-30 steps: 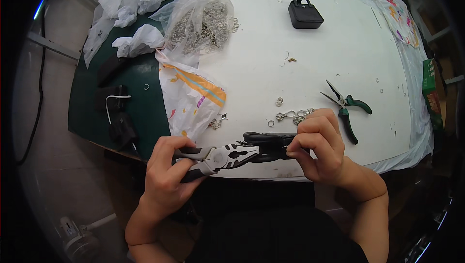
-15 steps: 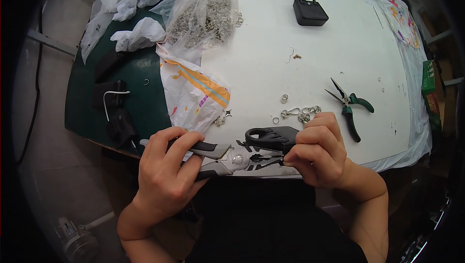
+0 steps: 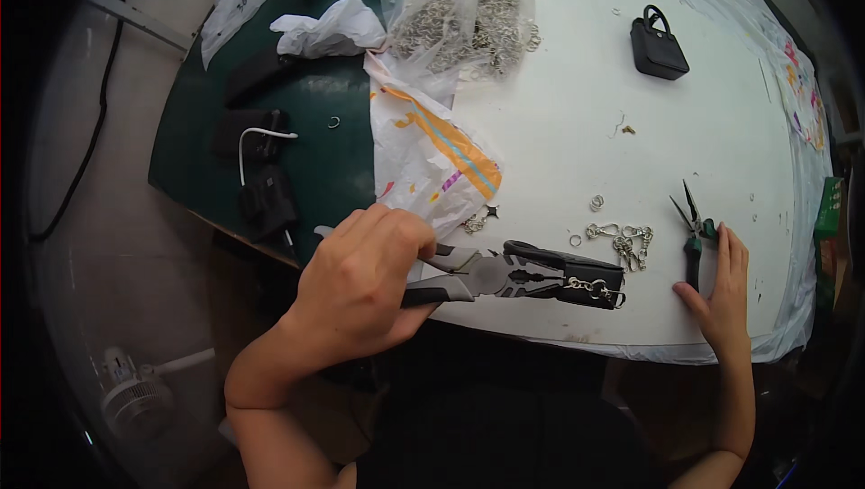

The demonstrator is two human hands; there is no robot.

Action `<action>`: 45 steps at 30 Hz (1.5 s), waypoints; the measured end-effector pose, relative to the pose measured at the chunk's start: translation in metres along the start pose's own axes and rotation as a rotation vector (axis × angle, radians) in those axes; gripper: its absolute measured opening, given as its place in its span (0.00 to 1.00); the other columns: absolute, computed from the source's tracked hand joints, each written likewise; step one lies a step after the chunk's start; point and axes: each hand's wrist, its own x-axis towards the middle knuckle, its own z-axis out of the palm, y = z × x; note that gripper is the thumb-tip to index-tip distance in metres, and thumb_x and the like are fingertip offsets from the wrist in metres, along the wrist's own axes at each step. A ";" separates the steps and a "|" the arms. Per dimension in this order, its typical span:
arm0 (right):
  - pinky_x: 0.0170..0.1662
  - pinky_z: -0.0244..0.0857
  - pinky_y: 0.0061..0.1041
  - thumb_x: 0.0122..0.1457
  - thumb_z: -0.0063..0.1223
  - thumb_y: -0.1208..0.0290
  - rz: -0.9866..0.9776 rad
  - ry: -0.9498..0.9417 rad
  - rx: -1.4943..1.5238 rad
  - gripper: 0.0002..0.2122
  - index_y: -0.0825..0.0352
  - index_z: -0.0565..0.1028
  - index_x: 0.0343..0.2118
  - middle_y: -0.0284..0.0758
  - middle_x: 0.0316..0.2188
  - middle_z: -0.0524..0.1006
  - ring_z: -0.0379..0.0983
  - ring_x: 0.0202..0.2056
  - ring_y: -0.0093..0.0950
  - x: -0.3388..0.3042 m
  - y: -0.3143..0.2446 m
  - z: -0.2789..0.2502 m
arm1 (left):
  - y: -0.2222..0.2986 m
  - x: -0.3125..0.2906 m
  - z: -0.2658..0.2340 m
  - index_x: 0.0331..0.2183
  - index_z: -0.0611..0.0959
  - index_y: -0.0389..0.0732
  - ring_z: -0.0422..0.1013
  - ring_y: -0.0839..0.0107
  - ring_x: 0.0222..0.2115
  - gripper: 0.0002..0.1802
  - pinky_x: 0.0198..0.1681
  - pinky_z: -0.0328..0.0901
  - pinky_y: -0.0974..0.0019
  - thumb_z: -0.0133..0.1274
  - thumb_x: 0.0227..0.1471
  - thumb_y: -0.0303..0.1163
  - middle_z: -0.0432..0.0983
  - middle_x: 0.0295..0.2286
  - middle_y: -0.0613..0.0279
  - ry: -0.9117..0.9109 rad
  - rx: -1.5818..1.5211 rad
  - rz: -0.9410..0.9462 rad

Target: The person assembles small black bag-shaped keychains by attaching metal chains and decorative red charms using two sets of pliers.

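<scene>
My left hand (image 3: 365,273) is closed around the handles of large grey-and-black pliers (image 3: 487,275). Their jaws reach to a small black handbag (image 3: 590,271), which lies tilted just above the table's near edge; what exactly they pinch is hard to see. A short silver chain with a clasp (image 3: 590,288) lies across the bag's side. Over on the right, my right hand (image 3: 726,295) has thumb and fingers on either side of the green-and-black handles of needle-nose pliers (image 3: 693,241), whose slim jaws point away from me, slightly apart.
Silver chains with clasps (image 3: 622,241) and loose rings (image 3: 596,203) lie beyond the bag. Farther back are a clear bag of metal rings (image 3: 473,25) and another small black handbag (image 3: 660,47). Printed plastic (image 3: 432,151) and dark objects (image 3: 268,196) lie at left.
My right hand has left the black handbag and moved right onto the needle-nose pliers, whose handles are closer together. The silver chain on the bag now shows. The whole view has shifted.
</scene>
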 end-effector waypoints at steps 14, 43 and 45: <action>0.51 0.62 0.29 0.53 0.51 0.72 0.141 -0.415 1.197 0.24 0.73 0.65 0.54 0.39 0.44 0.72 0.70 0.45 0.29 0.026 -0.061 -0.043 | -0.012 -0.017 -0.007 0.33 0.76 0.39 0.71 0.60 0.29 0.25 0.36 0.67 0.60 0.68 0.31 0.36 0.72 0.27 0.60 -0.036 0.069 -0.041; 0.28 0.64 0.32 0.33 0.71 0.71 -0.518 -0.019 0.240 0.27 0.73 0.73 0.40 0.40 0.30 0.73 0.70 0.27 0.36 0.031 -0.118 -0.071 | 0.005 -0.004 -0.017 0.30 0.79 0.37 0.70 0.61 0.25 0.26 0.28 0.64 0.61 0.65 0.19 0.30 0.74 0.26 0.60 0.105 0.202 0.054; 0.28 0.64 0.32 0.35 0.72 0.71 -0.493 -0.045 0.293 0.27 0.73 0.72 0.41 0.40 0.30 0.73 0.70 0.27 0.37 0.029 -0.116 -0.068 | 0.007 -0.002 -0.019 0.31 0.79 0.37 0.70 0.61 0.25 0.27 0.27 0.64 0.61 0.64 0.18 0.29 0.74 0.26 0.60 0.143 0.259 0.083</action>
